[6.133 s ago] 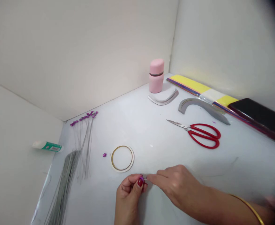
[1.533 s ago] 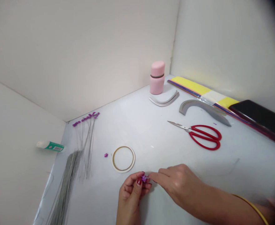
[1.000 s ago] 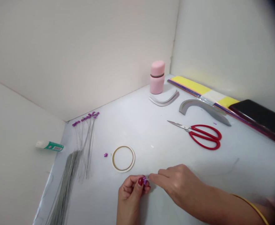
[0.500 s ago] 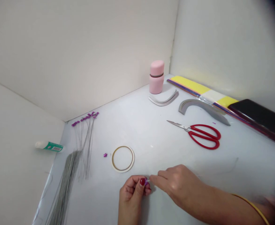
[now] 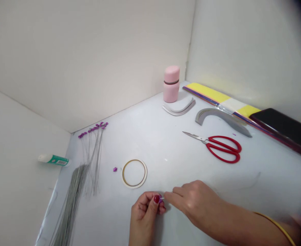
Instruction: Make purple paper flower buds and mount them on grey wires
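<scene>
Near the front of the white table, my left hand (image 5: 146, 208) pinches a small purple piece (image 5: 160, 198) between thumb and fingers. My right hand (image 5: 191, 201) is just to its right, fingers closed on a thin pale pin-like item (image 5: 162, 198) whose end meets the purple piece. A roll of narrow tape (image 5: 124, 182) lies flat above my left hand, with a small purple star (image 5: 115, 169) to its left. Purple stars on thin wires (image 5: 97, 127) lie at the left back, and a bundle of grey wires (image 5: 72, 201) is in front of them.
Red-handled scissors (image 5: 223, 148) lie right of centre, below curved grey strips (image 5: 221, 119). A pink bottle (image 5: 171, 89) stands at the back corner. Yellow packaging (image 5: 204, 91) and a dark phone-like object (image 5: 285, 128) lie along the right wall. A green-and-white tube (image 5: 59, 160) is at the left edge.
</scene>
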Motion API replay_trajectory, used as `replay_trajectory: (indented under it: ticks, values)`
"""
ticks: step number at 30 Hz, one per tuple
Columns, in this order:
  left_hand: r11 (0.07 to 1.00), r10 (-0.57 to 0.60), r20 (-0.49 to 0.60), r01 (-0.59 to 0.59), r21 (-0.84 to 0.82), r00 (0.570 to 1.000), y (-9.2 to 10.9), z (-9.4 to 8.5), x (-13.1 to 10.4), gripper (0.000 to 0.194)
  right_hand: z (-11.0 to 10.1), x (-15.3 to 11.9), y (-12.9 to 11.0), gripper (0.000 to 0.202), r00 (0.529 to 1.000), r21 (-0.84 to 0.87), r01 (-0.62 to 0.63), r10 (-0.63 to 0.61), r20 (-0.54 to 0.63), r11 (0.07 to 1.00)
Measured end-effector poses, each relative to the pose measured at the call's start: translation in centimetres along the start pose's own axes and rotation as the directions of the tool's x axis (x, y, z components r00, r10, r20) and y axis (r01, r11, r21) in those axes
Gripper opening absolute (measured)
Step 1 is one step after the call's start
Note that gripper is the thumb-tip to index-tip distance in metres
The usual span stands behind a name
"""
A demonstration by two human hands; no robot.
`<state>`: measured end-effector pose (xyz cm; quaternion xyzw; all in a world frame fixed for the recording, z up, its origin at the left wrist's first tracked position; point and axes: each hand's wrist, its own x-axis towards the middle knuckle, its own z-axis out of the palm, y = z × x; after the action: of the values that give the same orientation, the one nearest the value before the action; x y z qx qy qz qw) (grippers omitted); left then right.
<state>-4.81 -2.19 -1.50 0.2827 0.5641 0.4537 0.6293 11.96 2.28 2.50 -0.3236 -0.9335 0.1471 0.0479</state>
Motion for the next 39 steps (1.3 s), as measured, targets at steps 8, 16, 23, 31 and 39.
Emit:
replay_trajectory:
  ticks: [8,16,23,31,39]
  values:
    - [1.000,0.004,0.007,-0.004,0.019,1.000,0.21,0.13,-0.03,0.024,-0.08,0.01,-0.03,0.018,0.999,-0.020,-0.001,0.002,0.032,1.000]
    - [1.000,-0.006,0.004,0.006,0.030,1.000,0.02,-0.04,-0.03,0.024,0.30,-0.18,-0.05,0.018,1.000,-0.020,0.007,-0.007,-0.003,1.000]
    - [1.000,-0.003,-0.002,0.003,0.022,1.000,0.04,-0.05,-0.02,0.024,0.51,-0.30,-0.02,0.019,0.999,-0.022,0.040,-0.041,-0.023,0.999]
    - [1.000,-0.006,0.011,0.006,0.028,1.000,0.55,0.10,-0.20,0.023,0.05,-0.14,0.15,0.016,1.000,-0.013,0.013,-0.013,0.013,1.000]
    - [0.999,-0.004,-0.004,0.004,0.039,1.000,0.62,0.34,-0.26,0.022,-0.26,0.10,0.00,0.015,1.000,-0.024,0.027,-0.027,0.006,0.999]
